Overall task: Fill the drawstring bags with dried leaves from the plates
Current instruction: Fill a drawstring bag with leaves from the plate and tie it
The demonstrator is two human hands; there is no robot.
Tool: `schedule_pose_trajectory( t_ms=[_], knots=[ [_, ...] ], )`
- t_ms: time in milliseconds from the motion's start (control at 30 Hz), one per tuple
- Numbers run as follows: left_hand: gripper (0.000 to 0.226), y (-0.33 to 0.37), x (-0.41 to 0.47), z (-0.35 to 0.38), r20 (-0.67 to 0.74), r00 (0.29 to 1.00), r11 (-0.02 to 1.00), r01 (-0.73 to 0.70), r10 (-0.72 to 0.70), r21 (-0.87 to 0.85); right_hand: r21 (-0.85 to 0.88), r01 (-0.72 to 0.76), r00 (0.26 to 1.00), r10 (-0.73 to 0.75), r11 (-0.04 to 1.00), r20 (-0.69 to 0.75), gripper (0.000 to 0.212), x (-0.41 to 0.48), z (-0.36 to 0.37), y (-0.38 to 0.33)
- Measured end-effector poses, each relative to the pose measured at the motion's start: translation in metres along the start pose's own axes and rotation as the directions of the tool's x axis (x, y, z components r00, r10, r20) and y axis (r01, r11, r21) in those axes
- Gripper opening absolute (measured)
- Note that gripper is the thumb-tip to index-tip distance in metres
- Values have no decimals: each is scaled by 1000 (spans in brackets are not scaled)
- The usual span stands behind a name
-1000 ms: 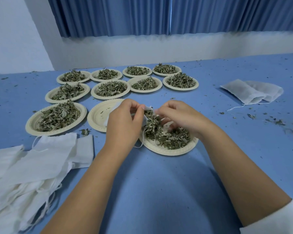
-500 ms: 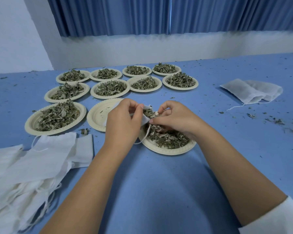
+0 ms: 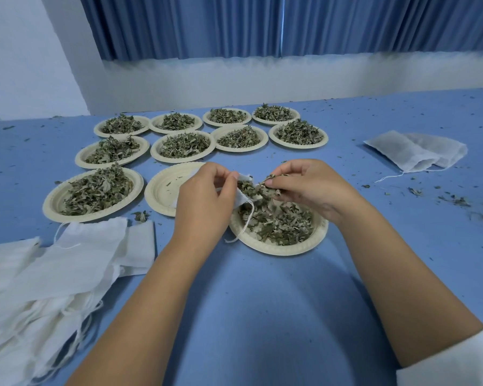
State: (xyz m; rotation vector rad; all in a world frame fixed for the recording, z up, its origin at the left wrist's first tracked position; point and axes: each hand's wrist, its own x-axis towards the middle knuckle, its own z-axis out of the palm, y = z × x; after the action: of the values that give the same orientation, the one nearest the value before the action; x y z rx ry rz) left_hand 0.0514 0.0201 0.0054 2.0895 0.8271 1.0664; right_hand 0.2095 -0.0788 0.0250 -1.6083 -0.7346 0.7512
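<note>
My left hand grips a small white drawstring bag by its mouth, its string dangling over the near plate. My right hand pinches a clump of dried leaves right at the bag's opening, above that plate's leaf pile. Most of the bag is hidden behind my left hand. Beside it to the left lies a nearly bare plate.
Several plates heaped with leaves stand in rows behind my hands, one more at the left. A heap of flat white bags lies at the near left. Filled bags rest at the right. Leaf crumbs litter the blue table.
My right hand has lifted off the plate's pile with a pinch of leaves and brought it up to the bag's mouth. My left hand has stayed in place with the bag.
</note>
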Motion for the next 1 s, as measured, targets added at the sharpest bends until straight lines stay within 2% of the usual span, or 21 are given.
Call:
schedule_pose_trajectory(
  t_ms=[67,167,300,367,467,567,733,900,1000],
  knots=[
    [14,1,-1,1,12,1000,1000,-6,6,8,33,44,999,-44,999,10,16,-1,5,0],
    [14,2,-2,4,28,1000,1000,-7,7,3,-11,126,992,-126,992,16,20,-4,17,3],
    [13,2,-2,4,28,1000,1000,-11,10,15,-142,204,976,-212,969,-45,14,-7,33,7],
    [12,2,-2,4,22,1000,1000,-12,11,28,-122,193,979,-200,974,-47,5,-6,36,6],
    [12,2,-2,4,17,1000,999,-6,5,33,-102,134,990,-137,986,-27,21,-5,33,4],
    [14,3,-4,4,16,1000,999,-6,6,38,-130,191,981,-194,973,-16,22,-6,34,7],
    [12,5,-5,3,10,1000,1000,-15,15,20,-234,258,945,-296,937,-143,22,-4,38,9],
    [10,7,-4,4,5,1000,1000,-11,11,0,-150,265,924,-296,952,-244,33,-2,43,12],
    [9,8,-5,4,-3,1000,999,-14,14,-29,-200,285,904,-332,937,-270,31,-1,43,14]
  ],
)
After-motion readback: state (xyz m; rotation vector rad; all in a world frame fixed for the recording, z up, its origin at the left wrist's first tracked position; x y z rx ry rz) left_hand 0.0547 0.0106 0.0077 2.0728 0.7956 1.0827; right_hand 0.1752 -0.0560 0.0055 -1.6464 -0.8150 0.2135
